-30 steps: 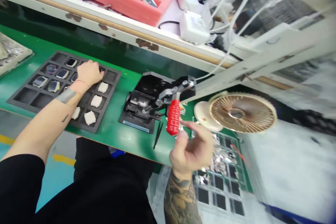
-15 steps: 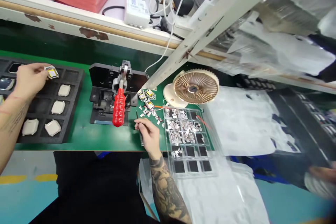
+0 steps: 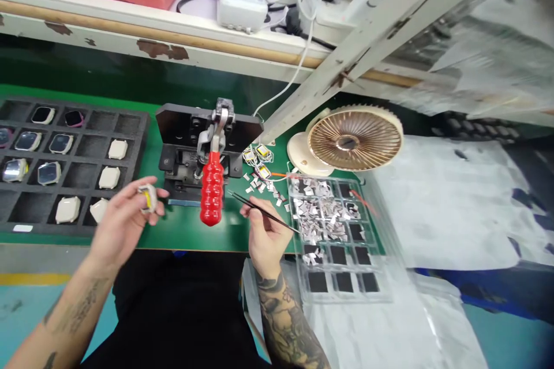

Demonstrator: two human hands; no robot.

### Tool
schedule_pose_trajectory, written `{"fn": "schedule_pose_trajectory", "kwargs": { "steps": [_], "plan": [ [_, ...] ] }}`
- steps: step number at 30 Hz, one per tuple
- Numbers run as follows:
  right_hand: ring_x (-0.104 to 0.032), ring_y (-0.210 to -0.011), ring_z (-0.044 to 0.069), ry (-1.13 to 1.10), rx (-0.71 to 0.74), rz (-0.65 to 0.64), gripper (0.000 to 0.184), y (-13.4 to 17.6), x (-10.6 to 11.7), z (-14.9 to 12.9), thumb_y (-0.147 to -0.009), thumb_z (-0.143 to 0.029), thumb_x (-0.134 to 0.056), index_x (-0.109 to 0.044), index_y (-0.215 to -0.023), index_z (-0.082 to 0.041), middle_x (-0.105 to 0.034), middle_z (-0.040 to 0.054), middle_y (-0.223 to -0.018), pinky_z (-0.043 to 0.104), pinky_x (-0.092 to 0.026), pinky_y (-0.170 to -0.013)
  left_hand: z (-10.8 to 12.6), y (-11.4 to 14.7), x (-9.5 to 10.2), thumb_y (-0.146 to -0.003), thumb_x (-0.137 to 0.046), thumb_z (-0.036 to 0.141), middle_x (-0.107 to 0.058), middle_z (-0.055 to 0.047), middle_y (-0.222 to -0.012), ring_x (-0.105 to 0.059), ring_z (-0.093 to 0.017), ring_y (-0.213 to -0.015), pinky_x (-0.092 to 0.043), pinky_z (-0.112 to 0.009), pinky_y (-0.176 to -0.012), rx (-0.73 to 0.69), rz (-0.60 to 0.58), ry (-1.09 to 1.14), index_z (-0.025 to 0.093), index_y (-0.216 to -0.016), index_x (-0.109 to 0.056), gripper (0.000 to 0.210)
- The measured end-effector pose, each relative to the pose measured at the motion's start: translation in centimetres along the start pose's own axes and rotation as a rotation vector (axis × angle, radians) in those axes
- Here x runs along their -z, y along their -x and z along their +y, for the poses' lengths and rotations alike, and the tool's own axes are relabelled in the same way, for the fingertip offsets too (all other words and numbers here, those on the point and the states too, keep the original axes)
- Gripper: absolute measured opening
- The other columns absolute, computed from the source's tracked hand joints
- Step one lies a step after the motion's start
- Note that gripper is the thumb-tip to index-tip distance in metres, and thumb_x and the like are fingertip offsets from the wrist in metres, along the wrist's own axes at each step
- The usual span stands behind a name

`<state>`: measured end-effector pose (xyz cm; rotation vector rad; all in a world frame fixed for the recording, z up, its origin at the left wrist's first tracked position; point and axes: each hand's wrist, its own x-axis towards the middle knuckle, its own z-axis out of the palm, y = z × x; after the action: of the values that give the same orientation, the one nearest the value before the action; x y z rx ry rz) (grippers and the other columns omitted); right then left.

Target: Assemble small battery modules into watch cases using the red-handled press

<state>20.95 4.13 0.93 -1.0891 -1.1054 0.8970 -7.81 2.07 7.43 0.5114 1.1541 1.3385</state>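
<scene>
My left hand point(image 3: 125, 213) grips a small watch case point(image 3: 148, 198) with a yellow-edged part inside, held up just left of the toggle clamp fixture. In my right hand point(image 3: 269, 233) is a pair of dark tweezers point(image 3: 264, 210), its tips pointing up and left toward the clamp. The clamp's red handle point(image 3: 212, 189) hangs down between my two hands over the black fixture point(image 3: 186, 161). Left of it lies a black foam tray point(image 3: 89, 150) holding several watch cases, some cream-coloured point(image 3: 68, 209), others with dark screens point(image 3: 61, 143).
A clear compartment box point(image 3: 318, 262) of small white pieces sits at the right, with loose pieces point(image 3: 259, 183) and wired yellow parts point(image 3: 263, 153) beside it. A beige fan point(image 3: 355, 137) stands behind. A slanted white post point(image 3: 329, 75) and a shelf edge point(image 3: 108, 34) cross above.
My left hand has come from over the foam tray, right and toward me, bringing the watch case near the clamp. The tweezers in my right hand have swung to a flatter slant.
</scene>
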Motion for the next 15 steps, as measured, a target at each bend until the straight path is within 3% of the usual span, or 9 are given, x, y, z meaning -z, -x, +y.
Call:
{"fn": "schedule_pose_trajectory", "kwargs": {
  "steps": [3, 7, 12, 15],
  "plan": [
    [-0.079, -0.085, 0.02, -0.003, 0.016, -0.046, 0.017, 0.3, -0.8, -0.6, -0.102, -0.028, -0.077, -0.086, -0.117, -0.027, -0.079, 0.0069, -0.103, 0.035, -0.065, -0.073, -4.1, 0.9, -1.9, -0.093, -0.087, 0.03, -0.085, -0.014, -0.109, -0.074, -0.017, -0.073, -0.059, -0.026, -0.062, -0.038, -0.109, -0.185, 0.016, -0.136, -0.071, 0.048],
    [-0.081, -0.089, 0.021, 0.028, 0.079, -0.107, 0.015, 1.3, -2.4, -1.1, -0.104, -0.022, -0.073, -0.085, -0.113, -0.027, -0.083, 0.0077, -0.108, 0.035, -0.068, -0.077, -7.6, 0.4, -3.3, -0.1, -0.08, 0.037, -0.085, -0.015, -0.115, -0.078, -0.019, -0.08, -0.06, -0.027, -0.064, -0.069, -0.191, -0.311, 0.016, -0.127, -0.074, 0.034],
    [-0.082, -0.096, 0.024, 0.044, 0.073, -0.152, 0.019, 2.9, -3.7, 0.2, -0.103, -0.016, -0.073, -0.083, -0.115, -0.027, -0.083, 0.0072, -0.108, 0.044, -0.069, -0.09, -8.8, -0.2, -3.7, -0.101, -0.075, 0.036, -0.085, -0.007, -0.09, -0.078, -0.019, -0.066, -0.06, -0.027, -0.056, -0.101, -0.204, -0.331, 0.015, -0.129, -0.075, 0.035],
    [-0.081, -0.102, 0.025, 0.07, 0.089, -0.206, 0.02, 3.0, -4.0, 0.9, -0.103, -0.015, -0.072, -0.082, -0.115, -0.028, -0.084, 0.0072, -0.107, 0.047, -0.068, -0.096, -8.6, 0.0, -3.8, -0.101, -0.075, 0.034, -0.084, -0.005, -0.085, -0.078, -0.019, -0.066, -0.063, -0.027, -0.058, -0.116, -0.194, -0.373, 0.018, -0.128, -0.077, 0.033]
  ]
}}
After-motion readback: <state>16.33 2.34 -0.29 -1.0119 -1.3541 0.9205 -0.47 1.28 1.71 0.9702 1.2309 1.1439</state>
